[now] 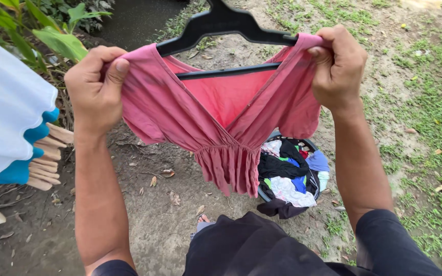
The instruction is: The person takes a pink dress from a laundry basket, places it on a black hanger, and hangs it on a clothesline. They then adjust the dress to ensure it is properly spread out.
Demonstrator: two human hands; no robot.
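Both my left hand (95,84) and right hand (337,66) are closed, pinching the shoulders of a pink top (221,122) on a black hanger (221,23) above the laundry basket (290,174).

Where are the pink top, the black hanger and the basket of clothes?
Pink cloth top (221,102): head view, middle of its front.
Black plastic hanger (221,21): head view, below its hook.
Dark round laundry basket (262,196): head view, near rim.

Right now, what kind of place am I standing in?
Probably a backyard laundry-drying spot: bare dirt and patchy grass ground, a round basket of mixed clothes, and a damp pink V-neck top going onto a black plastic hanger.
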